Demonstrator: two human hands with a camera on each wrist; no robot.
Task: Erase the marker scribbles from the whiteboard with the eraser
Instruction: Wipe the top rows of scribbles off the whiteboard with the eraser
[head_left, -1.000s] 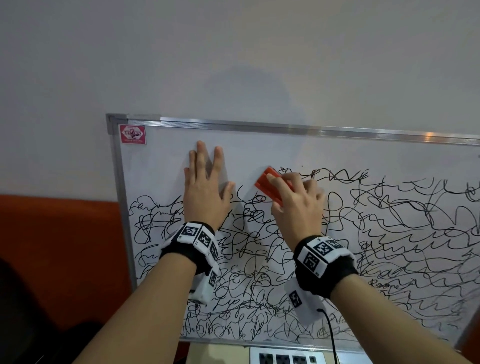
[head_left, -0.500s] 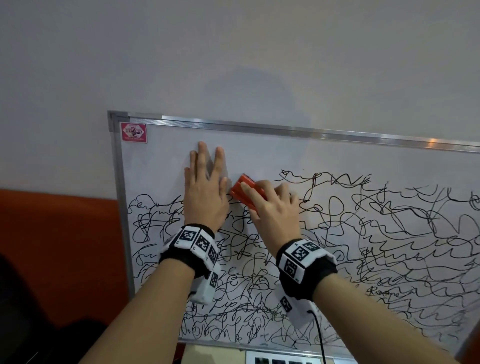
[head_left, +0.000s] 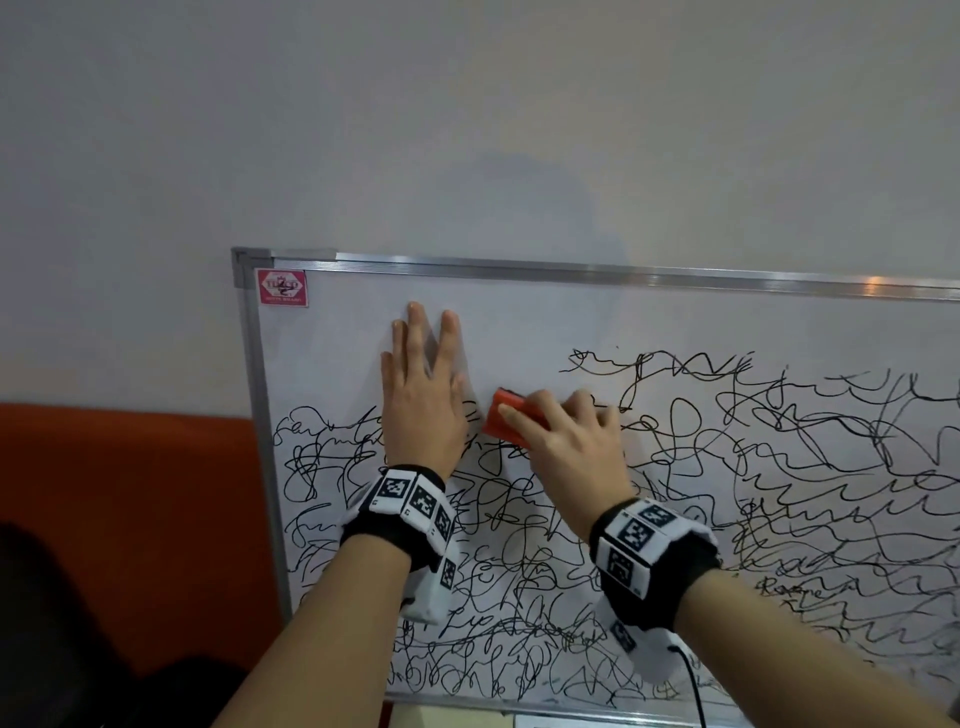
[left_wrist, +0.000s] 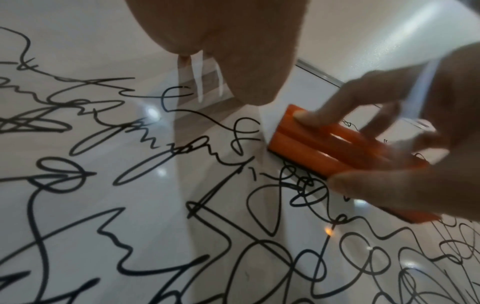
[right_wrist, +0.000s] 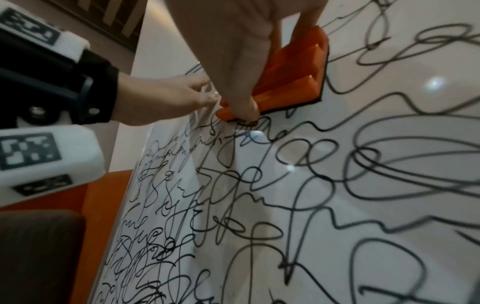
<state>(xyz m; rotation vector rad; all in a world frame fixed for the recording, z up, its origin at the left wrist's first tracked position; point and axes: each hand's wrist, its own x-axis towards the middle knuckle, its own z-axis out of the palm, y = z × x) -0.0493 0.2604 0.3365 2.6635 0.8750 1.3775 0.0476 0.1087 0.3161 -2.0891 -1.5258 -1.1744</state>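
A whiteboard (head_left: 675, 322) in a metal frame leans against the wall, covered with black marker scribbles (head_left: 779, 467) except for a wiped strip along its top left. My right hand (head_left: 566, 447) grips an orange eraser (head_left: 506, 418) (left_wrist: 324, 148) (right_wrist: 291, 82) and presses its dark felt flat on the board, just right of my left hand. My left hand (head_left: 423, 395) lies flat on the board with straight fingers pointing up, the palm over the upper left scribbles (left_wrist: 103, 133).
A pink brand sticker (head_left: 282, 287) sits in the board's top left corner. An orange panel (head_left: 130, 519) runs behind the board's left edge. A dark shape (head_left: 62, 649) fills the lower left. A black cable (head_left: 693, 686) hangs from my right wrist.
My right hand has slid the eraser leftward and a little down, up to my left hand, wiping the scribbles in its path. My left hand has stayed flat on the board.
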